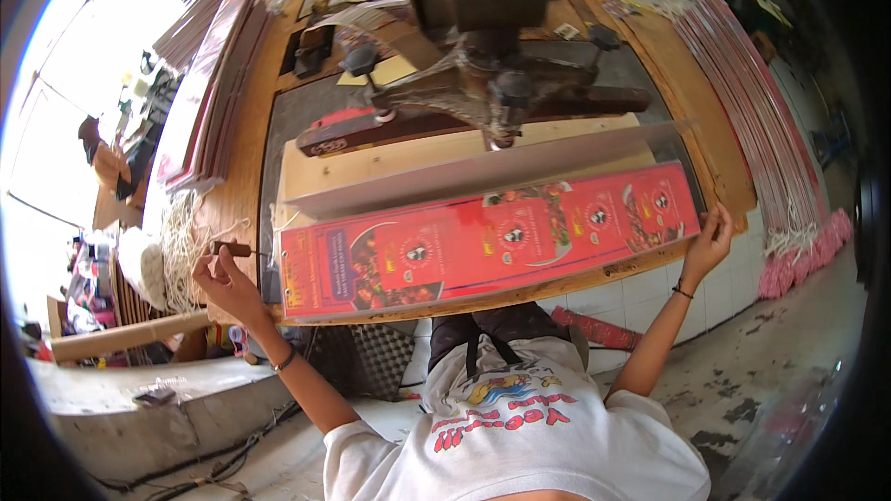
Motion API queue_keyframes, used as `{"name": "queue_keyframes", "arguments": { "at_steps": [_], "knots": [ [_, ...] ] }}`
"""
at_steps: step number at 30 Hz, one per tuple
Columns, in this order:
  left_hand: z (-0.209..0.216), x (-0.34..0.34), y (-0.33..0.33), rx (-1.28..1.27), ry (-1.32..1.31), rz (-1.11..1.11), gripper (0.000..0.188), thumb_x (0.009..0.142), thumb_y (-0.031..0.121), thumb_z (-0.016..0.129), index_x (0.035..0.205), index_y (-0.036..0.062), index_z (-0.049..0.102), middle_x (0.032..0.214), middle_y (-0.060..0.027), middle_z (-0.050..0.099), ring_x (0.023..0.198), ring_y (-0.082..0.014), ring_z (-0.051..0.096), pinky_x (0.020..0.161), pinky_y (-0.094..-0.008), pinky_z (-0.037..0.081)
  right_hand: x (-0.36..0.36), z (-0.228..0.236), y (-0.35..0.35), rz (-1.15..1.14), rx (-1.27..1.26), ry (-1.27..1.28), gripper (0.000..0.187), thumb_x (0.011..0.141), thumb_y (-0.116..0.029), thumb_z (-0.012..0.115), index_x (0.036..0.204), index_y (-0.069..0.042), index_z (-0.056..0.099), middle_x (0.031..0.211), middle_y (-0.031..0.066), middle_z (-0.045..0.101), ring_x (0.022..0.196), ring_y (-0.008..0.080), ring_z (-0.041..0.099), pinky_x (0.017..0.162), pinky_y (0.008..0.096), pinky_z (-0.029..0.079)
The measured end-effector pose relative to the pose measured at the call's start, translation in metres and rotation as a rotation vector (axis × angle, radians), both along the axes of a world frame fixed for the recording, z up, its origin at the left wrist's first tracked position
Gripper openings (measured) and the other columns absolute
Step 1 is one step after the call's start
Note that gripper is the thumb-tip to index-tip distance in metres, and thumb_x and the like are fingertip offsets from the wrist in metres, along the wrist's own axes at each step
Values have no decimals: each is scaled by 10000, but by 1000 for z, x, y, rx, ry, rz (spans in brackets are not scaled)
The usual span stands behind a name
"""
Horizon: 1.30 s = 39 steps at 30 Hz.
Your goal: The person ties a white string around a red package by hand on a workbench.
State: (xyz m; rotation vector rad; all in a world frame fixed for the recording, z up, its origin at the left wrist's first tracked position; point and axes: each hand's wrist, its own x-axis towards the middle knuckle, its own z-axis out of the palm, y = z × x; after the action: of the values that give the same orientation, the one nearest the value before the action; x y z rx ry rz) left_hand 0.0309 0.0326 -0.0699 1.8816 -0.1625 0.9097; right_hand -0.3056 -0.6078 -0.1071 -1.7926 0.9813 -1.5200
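Observation:
A long red printed panel (pixel 478 246), with food pictures and round emblems, lies along the near edge of the wooden table. My left hand (pixel 227 288) is off its left end, fingers pinching the dark handle of an awl (pixel 234 249). The awl's thin metal shaft points right, toward the panel's left end. At the other end, my right hand (pixel 710 239) is closed at the panel's right edge, its exact grip partly hidden. Behind the panel, a long translucent strip (pixel 390 187) stands on edge. A thin white string shows by the panel's upper left corner.
A heavy metal press (pixel 492 83) with several knobs and a crossbar stands over a pale wooden board (pixel 362 162). Stacks of bundled panels line the left (pixel 209 97) and right (pixel 752 102) sides. White strings (pixel 181 250) hang at left; pink strands (pixel 807 255) hang at right.

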Motion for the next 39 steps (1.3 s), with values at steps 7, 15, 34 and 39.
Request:
{"name": "queue_keyframes", "arguments": {
  "at_steps": [7,15,34,39],
  "knots": [
    [30,-14,-26,348,-73,268,373,1033,201,510,1357,20,545,1017,-126,564,824,-213,625,750,-365,502,-3,1,4,-47,-58,5,211,1000,-201,600,1081,-14,654,816,38,639,735,104,613,654,247,495],
    [23,-5,-35,489,69,-6,310,1014,141,517,1298,39,586,1038,-131,586,833,-193,635,719,-352,527,2,5,10,-7,-38,-58,161,994,-152,599,1066,-20,656,793,26,631,694,95,601,633,237,485],
    [27,-14,-35,170,102,-54,419,953,62,613,1361,46,513,1033,-137,665,906,-174,672,762,-316,565,-9,-14,-7,-62,-114,19,243,1016,-186,570,1147,-2,661,1046,83,680,876,142,647,741,281,563],
    [27,-18,-41,272,190,-155,585,920,41,655,1437,60,383,1103,-166,649,1007,-203,675,818,-309,541,-7,-4,-4,-125,-199,91,241,1014,-194,575,1124,-5,678,1051,75,686,864,134,652,721,273,539]
  ]
}}
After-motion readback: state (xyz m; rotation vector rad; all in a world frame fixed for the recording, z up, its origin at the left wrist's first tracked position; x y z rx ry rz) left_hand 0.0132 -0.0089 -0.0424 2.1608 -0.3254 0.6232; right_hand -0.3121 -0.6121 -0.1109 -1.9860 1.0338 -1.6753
